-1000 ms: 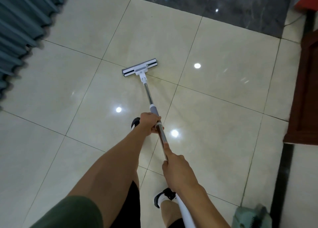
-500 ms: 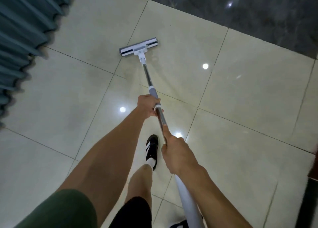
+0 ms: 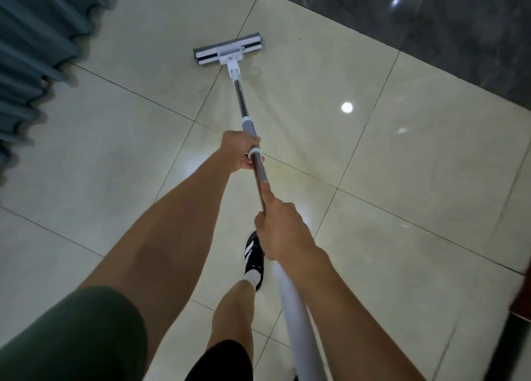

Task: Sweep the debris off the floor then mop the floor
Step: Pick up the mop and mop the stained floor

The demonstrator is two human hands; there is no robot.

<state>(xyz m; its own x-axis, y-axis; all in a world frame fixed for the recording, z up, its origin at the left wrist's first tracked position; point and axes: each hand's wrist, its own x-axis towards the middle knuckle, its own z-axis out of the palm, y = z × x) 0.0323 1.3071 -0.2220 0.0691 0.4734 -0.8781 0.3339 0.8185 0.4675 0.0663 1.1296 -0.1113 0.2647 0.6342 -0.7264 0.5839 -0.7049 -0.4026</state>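
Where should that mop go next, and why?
Probably a pull back toward the feet. The mop head lies flat on the pale tiles, far out near the dark floor strip, and both the left hand and right hand grip the pole.

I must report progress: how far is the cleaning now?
Sweeping looks done: no debris shows on the beige tiles. Mopping is in hand: left hand and right hand grip the mop. Tiles toward the dark floor strip seem left.
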